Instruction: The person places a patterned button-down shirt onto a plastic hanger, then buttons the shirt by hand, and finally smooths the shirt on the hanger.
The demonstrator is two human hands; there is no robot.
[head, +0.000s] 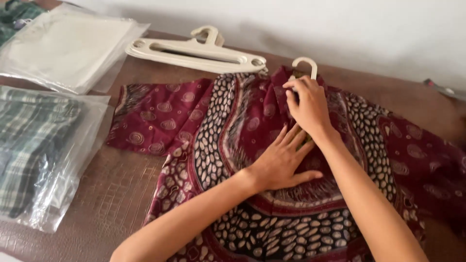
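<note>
My left hand (281, 162) lies flat, fingers spread, on the maroon shirt (252, 145). My right hand (306, 104) pinches its collar just below the hanger hook (306, 65).

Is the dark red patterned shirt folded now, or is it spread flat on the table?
Spread flat. The shirt lies open across the table, one sleeve out to the side. The left hand presses its middle.

- The left hand (279, 162) is bare: no glove, ring or watch shows on it.
- The right hand (307, 104) is bare too, with short, unpainted nails.
- Both forearms are uncovered right to the picture's lower edge (no sleeve or cuff comes into view).
- No bracelet or band circles either wrist.
</note>
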